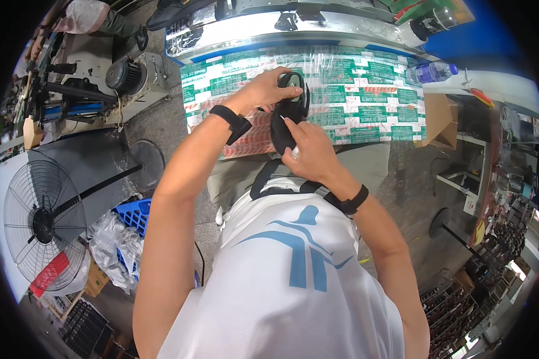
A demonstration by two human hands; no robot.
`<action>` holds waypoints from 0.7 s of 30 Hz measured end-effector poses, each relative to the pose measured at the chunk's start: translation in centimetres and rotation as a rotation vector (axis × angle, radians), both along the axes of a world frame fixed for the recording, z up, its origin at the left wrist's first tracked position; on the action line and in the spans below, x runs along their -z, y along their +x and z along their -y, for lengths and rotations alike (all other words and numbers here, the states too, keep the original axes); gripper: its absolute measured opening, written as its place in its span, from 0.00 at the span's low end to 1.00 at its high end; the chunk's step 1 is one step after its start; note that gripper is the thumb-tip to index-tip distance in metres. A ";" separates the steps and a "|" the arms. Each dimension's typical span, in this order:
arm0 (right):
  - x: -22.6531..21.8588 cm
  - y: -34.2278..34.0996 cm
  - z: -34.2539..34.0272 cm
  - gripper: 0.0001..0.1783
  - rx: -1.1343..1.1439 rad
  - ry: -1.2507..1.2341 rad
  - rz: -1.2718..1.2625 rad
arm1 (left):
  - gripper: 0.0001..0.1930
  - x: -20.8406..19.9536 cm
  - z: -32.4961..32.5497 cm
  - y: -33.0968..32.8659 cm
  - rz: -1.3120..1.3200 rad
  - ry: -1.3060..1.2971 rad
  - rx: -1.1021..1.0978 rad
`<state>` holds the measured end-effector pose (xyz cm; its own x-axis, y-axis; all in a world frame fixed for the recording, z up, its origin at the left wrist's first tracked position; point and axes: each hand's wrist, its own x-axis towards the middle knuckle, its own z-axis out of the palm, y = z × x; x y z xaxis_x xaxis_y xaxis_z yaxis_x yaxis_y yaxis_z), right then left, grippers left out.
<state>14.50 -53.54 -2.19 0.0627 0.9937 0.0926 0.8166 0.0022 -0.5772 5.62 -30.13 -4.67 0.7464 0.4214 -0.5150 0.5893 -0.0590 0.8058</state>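
Observation:
Both of my hands are on one black shoe (289,110), which lies lengthwise above the near part of a work surface covered in green-and-white printed tape (365,102). My left hand (262,91) grips its far end, with the thumb across the opening, where a pale patch shows inside. On the near end, my right hand (313,148) is closed, its index finger and thumb pressed against the shoe's right side. A small whitish bit shows by the right thumb; I cannot make out what it is.
Beyond the taped surface runs a metal-edged conveyor (245,33) carrying small black parts (286,21). A purple-labelled bottle (434,72) lies at the right, above an open cardboard box (440,119). On the left stand a fan (42,224), a motor (126,75) and a blue crate (132,215).

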 end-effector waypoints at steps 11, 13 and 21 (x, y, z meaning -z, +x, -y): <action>-1.9 -1.5 0.4 0.37 -0.139 -0.202 -0.302 | 0.46 3.5 0.3 -0.5 0.122 0.241 0.013; -2.1 0.3 2.3 0.37 -0.130 -0.257 -0.362 | 0.47 2.9 0.6 -0.1 0.092 0.242 0.020; -0.7 2.0 1.7 0.40 0.150 0.035 -0.043 | 0.47 1.5 1.9 3.2 -0.176 0.460 0.042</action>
<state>16.52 -55.22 -1.51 0.2153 0.9691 0.1206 0.7836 -0.0978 -0.6135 8.78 -32.02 -6.14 0.6863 0.6058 -0.4025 0.7034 -0.4122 0.5791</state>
